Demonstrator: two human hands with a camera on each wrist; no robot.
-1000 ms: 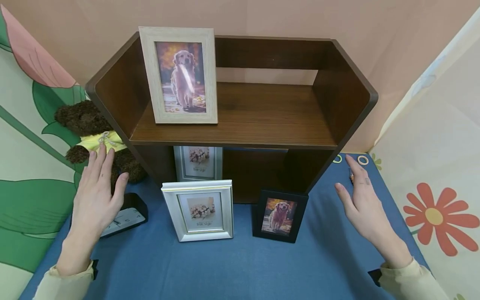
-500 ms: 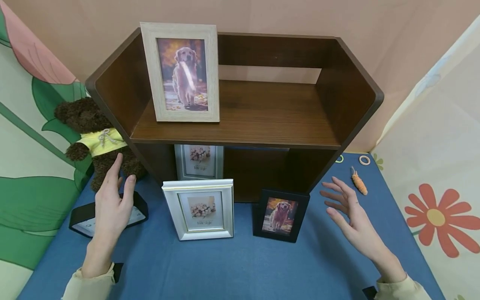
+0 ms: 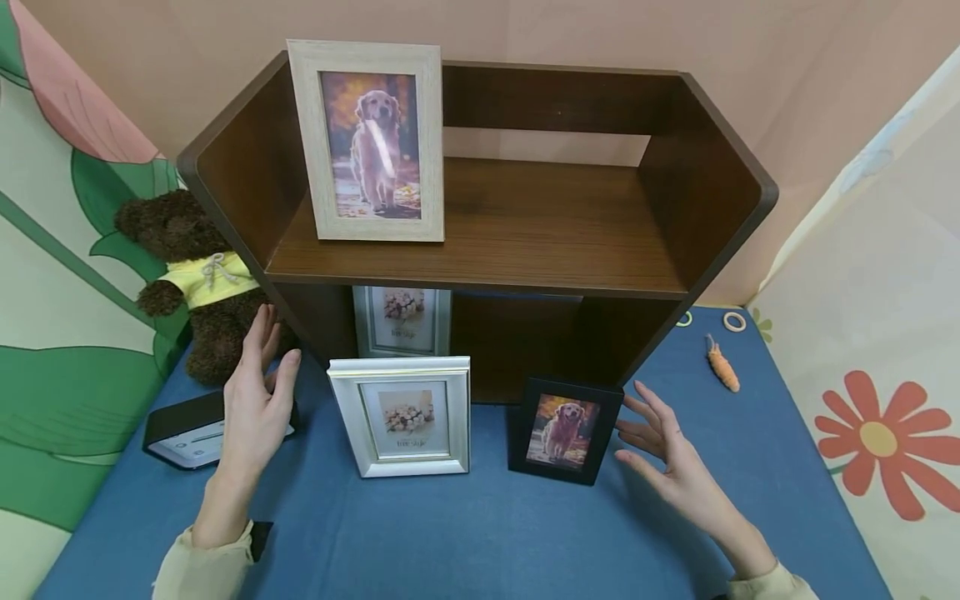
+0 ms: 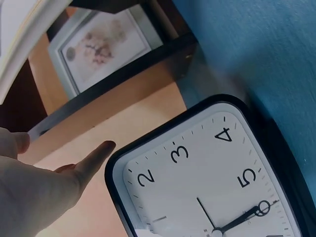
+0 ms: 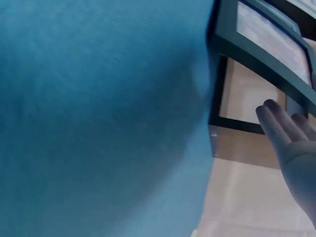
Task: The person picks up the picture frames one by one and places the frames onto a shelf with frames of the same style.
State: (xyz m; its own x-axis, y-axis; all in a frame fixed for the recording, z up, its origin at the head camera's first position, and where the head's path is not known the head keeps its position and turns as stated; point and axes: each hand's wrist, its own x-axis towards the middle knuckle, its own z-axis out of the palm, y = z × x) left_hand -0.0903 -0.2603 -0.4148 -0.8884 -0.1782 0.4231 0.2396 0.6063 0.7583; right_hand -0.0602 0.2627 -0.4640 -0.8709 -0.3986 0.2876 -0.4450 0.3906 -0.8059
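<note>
My right hand [image 3: 671,471] is beside the right edge of a small black picture frame [image 3: 562,431] with a dog photo, fingers spread; contact cannot be told. My left hand [image 3: 253,400] hovers with straight fingers in front of a black-rimmed clock [image 3: 183,433], holding nothing. The clock's white face [image 4: 192,187] fills much of the left wrist view. Between the hands a silver picture frame [image 3: 400,417] stands tilted back on the blue cloth. Behind it, another silver-grey frame [image 3: 402,321] stands in the lower shelf. A whitish frame [image 3: 367,142] with a dog photo stands on the upper shelf.
The dark brown two-tier shelf [image 3: 562,225] stands at the back. A brown teddy bear [image 3: 198,275] in a yellow top sits on its left. Right of it lie an orange carrot-shaped item [image 3: 722,364] and small rings [image 3: 734,322]. Blue cloth [image 3: 450,542] covers the table.
Both hands have moved inward: the left rightward away from the teddy bear, the right leftward and down to the black picture frame. The frames have stayed in place.
</note>
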